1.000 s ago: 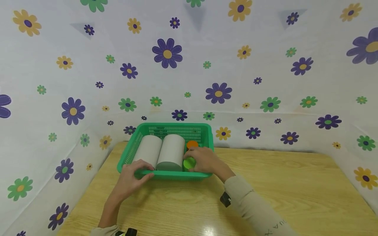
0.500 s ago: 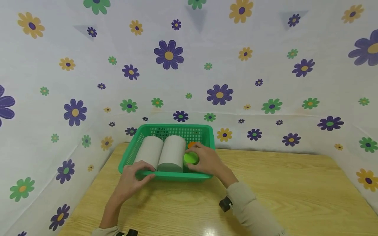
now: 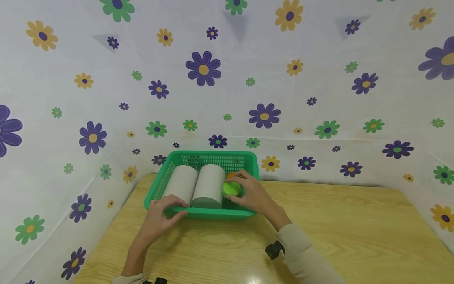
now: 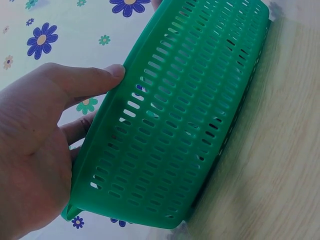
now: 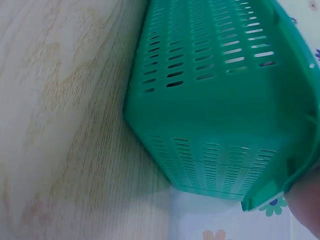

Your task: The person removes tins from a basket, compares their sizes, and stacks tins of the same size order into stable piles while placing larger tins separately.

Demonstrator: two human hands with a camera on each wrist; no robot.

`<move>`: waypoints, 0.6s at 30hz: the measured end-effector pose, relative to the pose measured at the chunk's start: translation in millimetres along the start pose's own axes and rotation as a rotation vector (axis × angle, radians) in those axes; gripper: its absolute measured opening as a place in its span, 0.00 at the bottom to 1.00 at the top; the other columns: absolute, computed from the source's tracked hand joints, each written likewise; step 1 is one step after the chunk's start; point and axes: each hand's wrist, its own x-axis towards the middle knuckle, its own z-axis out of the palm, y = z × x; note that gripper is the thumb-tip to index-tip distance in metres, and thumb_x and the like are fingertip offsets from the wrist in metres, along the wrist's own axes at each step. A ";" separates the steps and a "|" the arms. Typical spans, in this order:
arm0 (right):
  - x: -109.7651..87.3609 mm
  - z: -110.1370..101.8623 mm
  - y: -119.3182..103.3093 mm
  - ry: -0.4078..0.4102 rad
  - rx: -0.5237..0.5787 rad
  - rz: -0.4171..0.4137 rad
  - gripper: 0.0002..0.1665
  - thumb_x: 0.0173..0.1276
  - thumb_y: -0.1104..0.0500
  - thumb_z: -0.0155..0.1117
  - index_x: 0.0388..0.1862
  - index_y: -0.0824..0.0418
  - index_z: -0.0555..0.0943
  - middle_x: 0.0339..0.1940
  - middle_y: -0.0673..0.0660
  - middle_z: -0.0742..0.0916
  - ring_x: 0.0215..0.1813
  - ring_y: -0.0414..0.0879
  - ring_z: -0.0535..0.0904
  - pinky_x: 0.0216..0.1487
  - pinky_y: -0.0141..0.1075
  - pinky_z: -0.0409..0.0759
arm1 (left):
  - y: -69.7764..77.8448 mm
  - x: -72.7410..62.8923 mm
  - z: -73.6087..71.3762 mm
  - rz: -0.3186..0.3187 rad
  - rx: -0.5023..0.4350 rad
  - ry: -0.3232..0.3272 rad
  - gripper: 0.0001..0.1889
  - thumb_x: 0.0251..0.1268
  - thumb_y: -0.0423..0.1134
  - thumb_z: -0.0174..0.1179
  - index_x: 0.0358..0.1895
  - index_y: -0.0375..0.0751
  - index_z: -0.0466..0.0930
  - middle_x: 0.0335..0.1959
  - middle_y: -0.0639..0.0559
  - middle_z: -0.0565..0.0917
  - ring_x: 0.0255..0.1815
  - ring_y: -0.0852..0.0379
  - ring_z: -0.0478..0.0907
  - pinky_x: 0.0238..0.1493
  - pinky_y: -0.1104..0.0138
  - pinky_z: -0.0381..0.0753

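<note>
A green plastic basket (image 3: 220, 214) with slotted walls stands on the table. Its near rim is gripped by my left hand (image 3: 158, 218); in the left wrist view the thumb lies on the outside wall (image 4: 170, 110) and fingers go behind the rim. Inside the basket, my right hand (image 3: 253, 195) pinches a bright lime-green round-topped object (image 3: 231, 188) between thumb and fingers. Its lower part and exact kind are hidden. Just behind it an orange object (image 3: 231, 174) shows partly. Two white cylinders (image 3: 181, 182) lie side by side at the basket's left and middle.
The basket sits toward the back left of a wooden table (image 3: 337, 228), close to a white flower-print cloth (image 3: 319, 90) that hangs behind and at the sides. In the right wrist view, the basket's outer wall (image 5: 210, 110) fills much of the frame.
My right hand has shifted slightly up and away in the basket, with the lime-green object moving along in its fingers. My left hand stays on the rim. The head view has tilted slightly.
</note>
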 end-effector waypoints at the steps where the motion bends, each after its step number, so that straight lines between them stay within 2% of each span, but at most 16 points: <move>1: -1.5 -1.4 -0.2 0.006 0.009 0.006 0.27 0.60 0.54 0.81 0.57 0.60 0.86 0.55 0.56 0.81 0.56 0.49 0.80 0.54 0.45 0.81 | -0.4 0.0 0.4 0.008 0.000 0.001 0.10 0.59 0.35 0.75 0.41 0.53 0.87 0.39 0.64 0.87 0.43 0.62 0.83 0.50 0.61 0.62; 11: -17.1 -14.1 -1.3 0.078 0.090 -0.010 0.27 0.58 0.57 0.82 0.57 0.60 0.87 0.56 0.56 0.82 0.55 0.49 0.80 0.53 0.43 0.82 | -0.8 0.8 1.7 0.040 -0.007 0.019 0.13 0.59 0.34 0.75 0.41 0.58 0.86 0.38 0.66 0.86 0.40 0.62 0.84 0.48 0.67 0.68; 14: -23.1 -18.9 -2.6 0.095 0.109 0.002 0.27 0.59 0.57 0.81 0.57 0.60 0.86 0.57 0.55 0.82 0.54 0.48 0.81 0.52 0.41 0.82 | -1.3 0.2 1.8 0.017 -0.004 0.012 0.12 0.60 0.35 0.75 0.41 0.58 0.86 0.38 0.66 0.86 0.41 0.61 0.85 0.49 0.65 0.69; 18: -35.3 -27.4 -6.2 0.138 0.137 0.018 0.28 0.59 0.58 0.81 0.58 0.60 0.86 0.57 0.55 0.82 0.53 0.47 0.81 0.50 0.41 0.83 | -0.8 0.1 1.9 -0.024 0.003 0.001 0.10 0.60 0.37 0.75 0.41 0.55 0.87 0.39 0.67 0.86 0.43 0.61 0.83 0.50 0.59 0.62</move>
